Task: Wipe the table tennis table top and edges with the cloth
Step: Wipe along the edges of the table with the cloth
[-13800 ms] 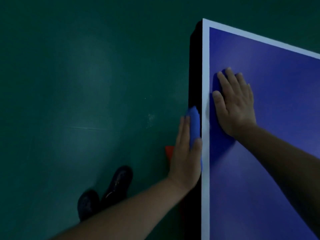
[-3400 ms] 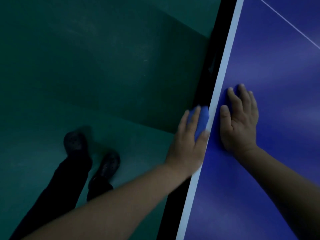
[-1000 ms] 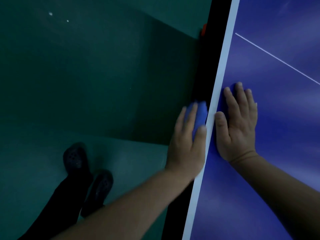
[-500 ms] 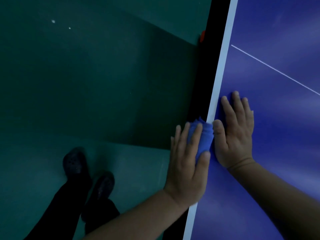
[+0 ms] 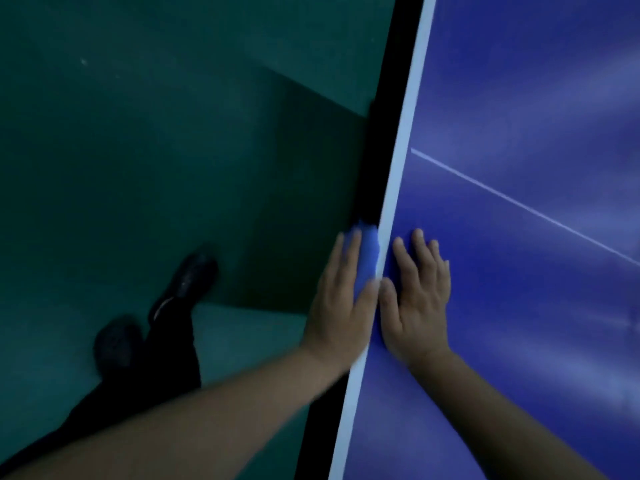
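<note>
Left hand (image 5: 341,306) pressing blue cloth (image 5: 366,259) against table (image 5: 519,306) side edge, fingers straight, together. Right hand (image 5: 417,299) flat on top beside white border (image 5: 398,168), fingers slightly spread. Green floor (image 5: 173,133), shoes (image 5: 187,282) left of table.

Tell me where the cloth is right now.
The cloth sits against the table's dark side edge, under the left hand, just left of the white border line.

bare forearms with no sleeves, two hands, dark trousers (image 5: 152,382), black shoes (image 5: 188,278)
</note>
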`<state>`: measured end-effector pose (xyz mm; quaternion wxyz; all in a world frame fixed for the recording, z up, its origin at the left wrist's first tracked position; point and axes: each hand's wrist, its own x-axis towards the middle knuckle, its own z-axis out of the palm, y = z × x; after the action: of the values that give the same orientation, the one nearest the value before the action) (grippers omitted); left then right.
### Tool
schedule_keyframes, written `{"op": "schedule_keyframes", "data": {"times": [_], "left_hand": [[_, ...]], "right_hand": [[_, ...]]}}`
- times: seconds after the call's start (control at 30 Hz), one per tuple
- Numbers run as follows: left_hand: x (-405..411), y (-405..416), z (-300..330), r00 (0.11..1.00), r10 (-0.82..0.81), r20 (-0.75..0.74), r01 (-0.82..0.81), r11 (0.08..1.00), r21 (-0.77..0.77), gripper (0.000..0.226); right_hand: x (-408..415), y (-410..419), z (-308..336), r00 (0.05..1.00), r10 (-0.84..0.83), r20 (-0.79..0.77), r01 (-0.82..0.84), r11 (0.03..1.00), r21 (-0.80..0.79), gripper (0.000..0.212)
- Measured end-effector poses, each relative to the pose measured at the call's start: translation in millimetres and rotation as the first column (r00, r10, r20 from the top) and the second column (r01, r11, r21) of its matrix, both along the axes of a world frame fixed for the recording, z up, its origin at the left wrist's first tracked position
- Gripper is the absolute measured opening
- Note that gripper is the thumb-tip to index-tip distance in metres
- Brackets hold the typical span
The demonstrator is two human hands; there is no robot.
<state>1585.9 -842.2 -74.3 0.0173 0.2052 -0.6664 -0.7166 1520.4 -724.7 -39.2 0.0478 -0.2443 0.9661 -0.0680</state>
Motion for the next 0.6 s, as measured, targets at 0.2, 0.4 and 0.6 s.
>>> {"op": "schedule_keyframes", "data": {"times": [0.2,0.4,0.6], "left_hand": [[-59.4,-17.0,3.4,0.996,-0.022,0.089,0.024,1.000,-0.016,0.068],[-201.4,-73.5,-2.6,0.999,0.001,0.054,-0.003,1.000,0.030,0.070],[-116.0,-42.5,-3.3,1.000,0.004,0.030,-0.005,1.000,0.031,0.062]], "right_hand": [[-86.7,-26.2,15.2,0.992,0.120,-0.027,-0.120,0.993,0.007,0.044],[-198.7,-78.3,0.4,0.998,0.014,0.056,-0.011,0.998,-0.055,0.060],[-205.0,-82.1,-9.7,0.999,-0.007,0.033,0.009,0.999,-0.050,0.062]]}}
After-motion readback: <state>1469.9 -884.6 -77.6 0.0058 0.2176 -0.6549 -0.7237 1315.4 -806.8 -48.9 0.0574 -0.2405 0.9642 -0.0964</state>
